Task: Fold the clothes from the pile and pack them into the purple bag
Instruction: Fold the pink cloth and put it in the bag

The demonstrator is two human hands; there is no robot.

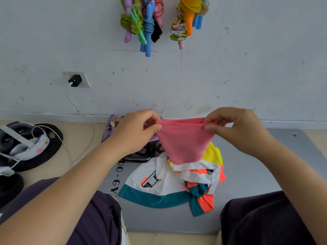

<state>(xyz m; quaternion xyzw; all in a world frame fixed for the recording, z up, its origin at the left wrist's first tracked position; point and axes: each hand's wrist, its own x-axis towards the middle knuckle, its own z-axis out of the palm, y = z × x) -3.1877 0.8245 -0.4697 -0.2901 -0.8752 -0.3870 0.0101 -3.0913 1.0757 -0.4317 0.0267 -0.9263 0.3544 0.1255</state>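
Note:
A small pink garment (184, 142) hangs in the air between my hands. My left hand (136, 131) pinches its upper left corner and my right hand (235, 128) pinches the upper right one, so the top edge is stretched flat. Below it lies the pile of clothes (177, 181) on a grey mat (247, 170): a white shirt with a teal hem, orange and yellow pieces. The purple bag (113, 126) sits against the wall behind my left hand, mostly hidden by that hand and the pink garment.
My knees in dark trousers (261, 221) flank the mat. On the floor at the left lie black round pads (44, 156) with a headset and white cables. A charger (75, 80) is plugged into the wall socket. Coloured skipping ropes (145, 23) hang on the wall above.

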